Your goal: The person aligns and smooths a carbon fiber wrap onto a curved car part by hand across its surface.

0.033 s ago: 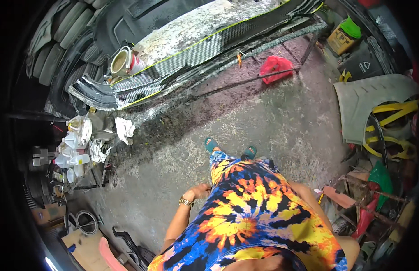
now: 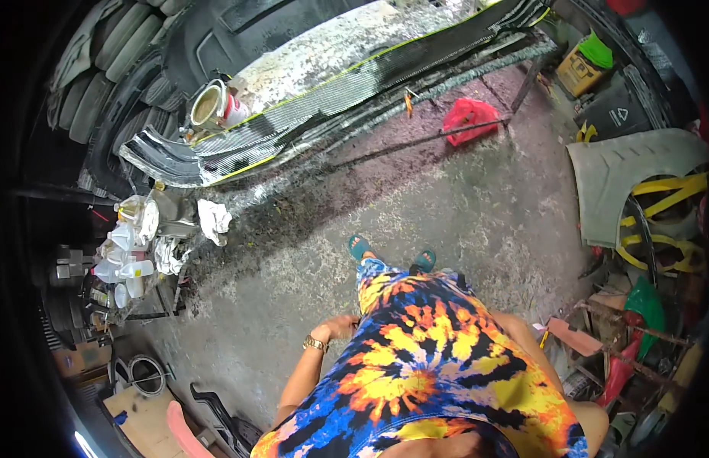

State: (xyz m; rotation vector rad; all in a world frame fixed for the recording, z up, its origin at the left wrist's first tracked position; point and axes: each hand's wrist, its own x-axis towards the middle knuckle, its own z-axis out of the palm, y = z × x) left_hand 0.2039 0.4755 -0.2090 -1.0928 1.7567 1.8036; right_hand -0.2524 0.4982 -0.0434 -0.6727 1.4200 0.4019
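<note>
My left hand (image 2: pixel 339 327) hangs beside the hem of my tie-dyed shirt (image 2: pixel 423 359), a metal-banded watch (image 2: pixel 315 343) on its wrist. Its fingertips run behind the cloth, so I cannot make out their pose or any held thing. On the right my bent arm (image 2: pixel 526 336) shows, but its hand is hidden behind the shirt. Ahead, away from both hands, a long carbon-weave car trim panel (image 2: pixel 316 99) with a yellow-green edge rests on a paint-spattered stand (image 2: pixel 461 69). An open paint can (image 2: pixel 209 105) sits at the panel's left part.
A red plastic bag (image 2: pixel 470 120) lies under the stand. Plastic jugs and bottles (image 2: pixel 129 252) and crumpled white paper (image 2: pixel 214 221) crowd the left. A grey car fender (image 2: pixel 610 183) and a rusty metal frame (image 2: pixel 637 336) stand to the right. Cardboard (image 2: pixel 144 412) lies lower left.
</note>
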